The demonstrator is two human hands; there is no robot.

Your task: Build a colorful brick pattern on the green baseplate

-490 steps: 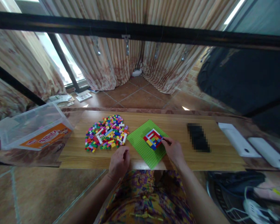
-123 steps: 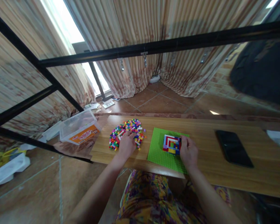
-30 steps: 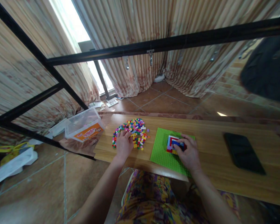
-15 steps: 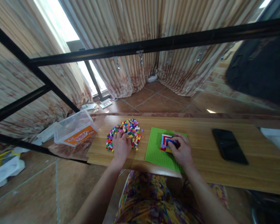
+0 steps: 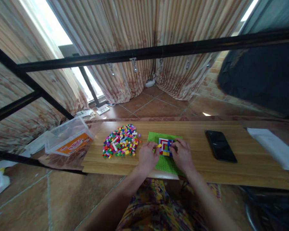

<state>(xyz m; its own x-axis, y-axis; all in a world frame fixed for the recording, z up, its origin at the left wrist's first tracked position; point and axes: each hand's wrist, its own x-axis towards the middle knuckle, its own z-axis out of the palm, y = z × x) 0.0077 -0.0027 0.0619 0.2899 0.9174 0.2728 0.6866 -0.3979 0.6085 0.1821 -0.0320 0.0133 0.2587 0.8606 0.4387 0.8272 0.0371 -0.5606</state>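
My left hand (image 5: pixel 149 158) pinches a small yellow toy brick (image 5: pixel 159 146) at the left side of a brick build. That build (image 5: pixel 164 148) is a rectangle of white, red, blue, yellow and purple bricks sitting on a green baseplate (image 5: pixel 165 163). My right hand (image 5: pixel 183 156) is closed at the build's right side, with thumb and fingers on its dark blue bricks. The fingers partly cover that side. Left of the baseplate, a pile of loose coloured bricks (image 5: pixel 121 141) lies on the wooden table (image 5: pixel 195 134).
On the right of the table lie a black phone (image 5: pixel 221 146) and a white object (image 5: pixel 272 147). A clear plastic box (image 5: pixel 67 136) with an orange label stands past the table's left end. A black metal bar (image 5: pixel 144 54) crosses beyond the table, before the curtains (image 5: pixel 125 29).
My left hand has moved right from the brick pile to the build, with a yellow brick in its fingers. My right hand stays at the build. The camera view has shifted slightly.
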